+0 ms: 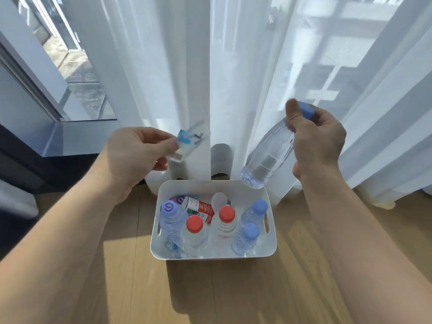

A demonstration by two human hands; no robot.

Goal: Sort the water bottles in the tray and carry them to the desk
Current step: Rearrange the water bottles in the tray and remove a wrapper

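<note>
Clear ribbed bottle (268, 153); possibly torn label (184, 143).

Bottles (245, 237) in tray (210, 187)

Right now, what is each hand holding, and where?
Right hand holds a clear bottle at its blue cap end. Left hand pinches a peeled label by one end.
</note>
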